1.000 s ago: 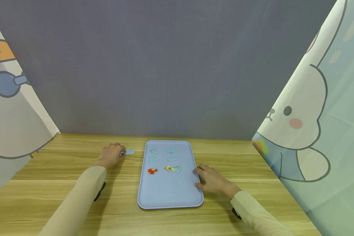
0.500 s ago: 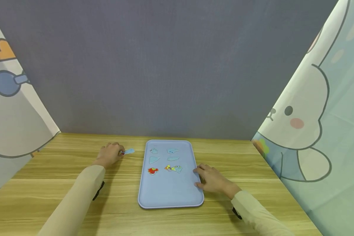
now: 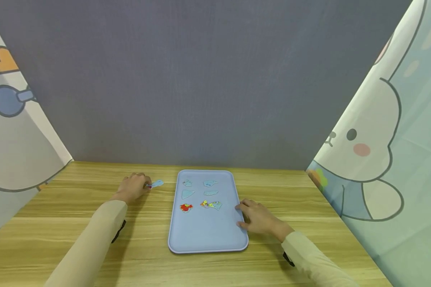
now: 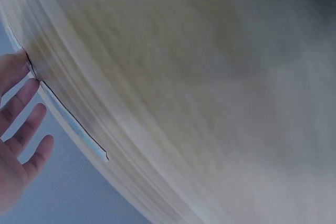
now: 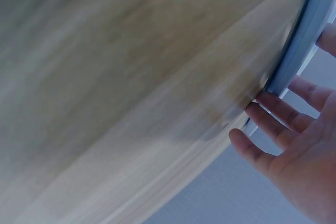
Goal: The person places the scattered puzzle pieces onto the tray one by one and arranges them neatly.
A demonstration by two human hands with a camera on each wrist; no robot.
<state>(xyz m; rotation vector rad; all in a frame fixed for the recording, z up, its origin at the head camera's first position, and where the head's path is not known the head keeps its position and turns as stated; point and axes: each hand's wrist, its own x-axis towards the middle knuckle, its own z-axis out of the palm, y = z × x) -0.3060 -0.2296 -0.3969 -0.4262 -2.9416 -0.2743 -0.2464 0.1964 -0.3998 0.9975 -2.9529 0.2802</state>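
My left hand (image 3: 132, 187) is on the wooden table, left of the tray. Its thumb and index finger pinch a flat light-blue puzzle piece (image 3: 156, 184) with a red patch near the fingers. In the left wrist view the piece (image 4: 71, 119) appears as a thin strip low on the table, and the other fingers are spread loosely. My right hand (image 3: 258, 217) rests at the right rim of a pale blue tray (image 3: 208, 239), fingers relaxed. The right wrist view shows its fingertips beside the tray's outer wall (image 5: 299, 40).
On the tray lie several flat irregular pieces: a red one (image 3: 186, 208), a yellow-and-blue one (image 3: 215, 205), and plain light-blue ones such as the triangular piece (image 3: 187, 194). A dark grey panel (image 3: 186, 87) stands behind the table (image 3: 280, 187), with printed cloth on both sides.
The far end of the pinched piece has tilted slightly upward and my left hand has shifted a little to the left. My right hand stays at the tray's rim.
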